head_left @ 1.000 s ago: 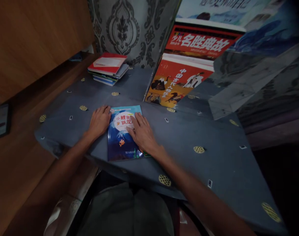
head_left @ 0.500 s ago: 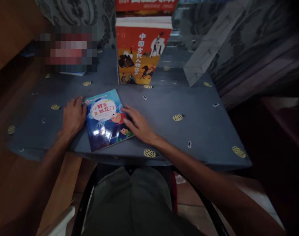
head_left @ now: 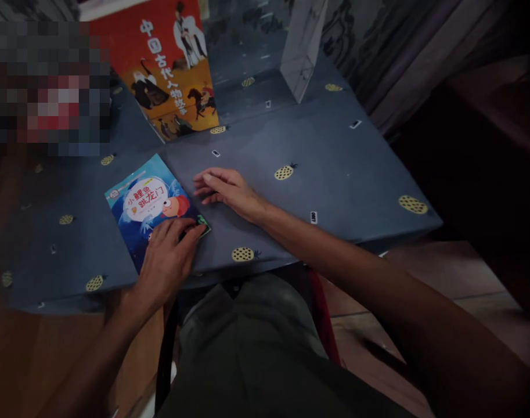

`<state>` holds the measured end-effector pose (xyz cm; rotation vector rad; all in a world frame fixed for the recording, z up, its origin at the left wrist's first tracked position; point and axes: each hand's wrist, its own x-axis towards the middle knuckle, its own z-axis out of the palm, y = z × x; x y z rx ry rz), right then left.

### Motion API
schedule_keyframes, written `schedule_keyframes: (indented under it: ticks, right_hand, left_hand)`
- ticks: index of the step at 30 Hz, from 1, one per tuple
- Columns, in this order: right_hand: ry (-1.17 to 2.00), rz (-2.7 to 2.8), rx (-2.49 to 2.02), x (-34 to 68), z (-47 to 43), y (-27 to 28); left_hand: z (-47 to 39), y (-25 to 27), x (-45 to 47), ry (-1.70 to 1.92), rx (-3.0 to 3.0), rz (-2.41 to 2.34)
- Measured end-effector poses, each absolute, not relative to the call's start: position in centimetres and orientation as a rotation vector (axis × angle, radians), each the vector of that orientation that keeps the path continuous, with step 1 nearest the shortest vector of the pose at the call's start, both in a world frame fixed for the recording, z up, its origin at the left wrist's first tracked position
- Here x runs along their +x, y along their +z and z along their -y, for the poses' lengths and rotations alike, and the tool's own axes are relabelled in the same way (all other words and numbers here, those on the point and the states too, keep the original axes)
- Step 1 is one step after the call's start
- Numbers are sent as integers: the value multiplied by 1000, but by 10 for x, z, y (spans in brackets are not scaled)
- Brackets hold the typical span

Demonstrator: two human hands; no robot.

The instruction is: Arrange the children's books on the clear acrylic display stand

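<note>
1. The book, thin and glossy, with a blue cover showing a cartoon fish and a white title circle, is lying flat and askew near the surface's front edge.
2. The left hand is pressing on its near corner, fingers lying close together.
3. The right hand is resting on the surface just beside the book, fingers loosely spread.
4. A red book is standing behind.

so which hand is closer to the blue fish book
Left. The left hand lies on the blue fish book, fingers over its near right corner. The right hand rests flat on the tablecloth just right of the book, apart from it.
</note>
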<state>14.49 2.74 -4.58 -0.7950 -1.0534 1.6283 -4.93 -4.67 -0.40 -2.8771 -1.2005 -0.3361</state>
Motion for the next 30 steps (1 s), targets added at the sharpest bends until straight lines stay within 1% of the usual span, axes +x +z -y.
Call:
schedule_keyframes:
  ticks: [3,7,11,13,16,18,22,23,25,27,30]
  right_hand:
    - [1624,1102,-771,146,-28,-46]
    - [1577,1241,-764,147,-27,-44]
    - [1384,1519,-850,147,-20,-38]
    - [1190,1713,-921,146,-14,-35]
    - [899,1965,-961,142,-5,-35]
    - [781,2059,-967,139,0,-37]
    - [595,2208,-1045,134,9,-39]
    - [563,2241,-1060,134,12,-37]
    - [536,2282,-1087,136,19,-33]
    - [578,2279,-1060,138,23,-35]
    - [648,2271,-1052,134,14,-56]
  left_hand:
    - [44,-2,-50,-298,-2886,1194]
    - [45,3,-44,-160,-2869,1196]
    - [54,2,-40,-142,-2867,1203]
    - [56,-1,-46,-243,-2914,1201]
    - [51,-5,-65,-506,-2922,1283]
    - [41,-8,-83,-638,-2752,1491]
    - [26,-18,-119,-619,-2351,1944]
    - [25,-23,-125,-633,-2320,2016]
    - [25,-35,-134,-783,-2300,2102]
    - [21,-53,-141,-1009,-2267,2183]
    - [1,-75,-150,-1453,-2134,2441]
